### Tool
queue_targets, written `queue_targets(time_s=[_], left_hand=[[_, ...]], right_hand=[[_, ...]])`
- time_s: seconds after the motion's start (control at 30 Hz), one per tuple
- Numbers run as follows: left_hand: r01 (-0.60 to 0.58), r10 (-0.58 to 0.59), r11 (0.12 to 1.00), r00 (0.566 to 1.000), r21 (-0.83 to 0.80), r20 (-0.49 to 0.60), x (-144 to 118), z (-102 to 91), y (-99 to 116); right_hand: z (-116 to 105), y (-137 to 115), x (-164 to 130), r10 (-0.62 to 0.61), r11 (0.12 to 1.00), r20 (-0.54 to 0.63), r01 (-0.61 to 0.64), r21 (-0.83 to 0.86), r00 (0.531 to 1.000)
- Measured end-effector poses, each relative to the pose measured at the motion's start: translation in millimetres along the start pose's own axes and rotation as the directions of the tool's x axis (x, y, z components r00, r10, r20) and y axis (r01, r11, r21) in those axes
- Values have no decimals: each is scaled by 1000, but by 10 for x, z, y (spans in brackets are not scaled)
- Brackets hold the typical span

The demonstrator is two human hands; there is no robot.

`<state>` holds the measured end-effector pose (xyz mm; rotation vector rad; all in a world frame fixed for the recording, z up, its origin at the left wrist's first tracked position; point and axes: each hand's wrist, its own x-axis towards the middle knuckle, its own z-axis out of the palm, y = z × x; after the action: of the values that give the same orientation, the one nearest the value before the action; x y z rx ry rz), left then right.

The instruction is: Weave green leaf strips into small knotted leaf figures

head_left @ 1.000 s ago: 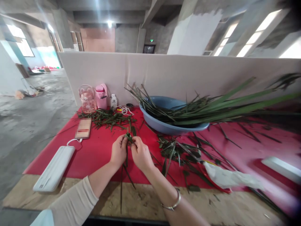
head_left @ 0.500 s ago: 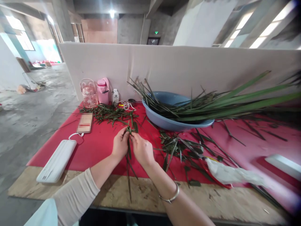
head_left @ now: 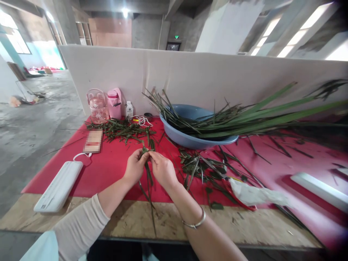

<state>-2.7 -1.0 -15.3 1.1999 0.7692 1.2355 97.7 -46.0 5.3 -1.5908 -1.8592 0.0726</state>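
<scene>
My left hand and my right hand meet over the red cloth, fingertips pinched together on a folded green leaf strip. Its loose ends hang down between my wrists toward the wooden table edge. A silver bangle sits on my right wrist. A beige sleeve covers my left forearm.
A blue basin holds long green leaves that stick out to the right. Cut leaf scraps lie at the back left and right of my hands. A white power bank, pink bottles and white cloth lie around.
My hands have stayed together on the leaf strip, fingers shifting slightly as they work it. The camera view has moved a little; the strip's ends hang lower now.
</scene>
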Motion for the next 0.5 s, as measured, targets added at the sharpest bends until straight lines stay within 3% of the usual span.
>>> queue_targets(time_s=[0.13, 0.2, 0.37, 0.5], left_hand=[[23, -46, 984, 991, -177, -124, 42, 11, 18], [33, -59, 981, 990, -193, -128, 49, 10, 16], [14, -13, 999, 999, -36, 39, 28, -24, -36], [-54, 21, 973, 988, 223, 152, 34, -96, -44]], right_hand=[[55, -49, 1, 23, 998, -34, -21, 66, 999], [66, -49, 0, 36, 996, -49, -32, 84, 998], [22, 59, 19, 40, 999, -96, -40, -3, 995], [18, 146, 39, 101, 995, -31, -101, -4, 994]])
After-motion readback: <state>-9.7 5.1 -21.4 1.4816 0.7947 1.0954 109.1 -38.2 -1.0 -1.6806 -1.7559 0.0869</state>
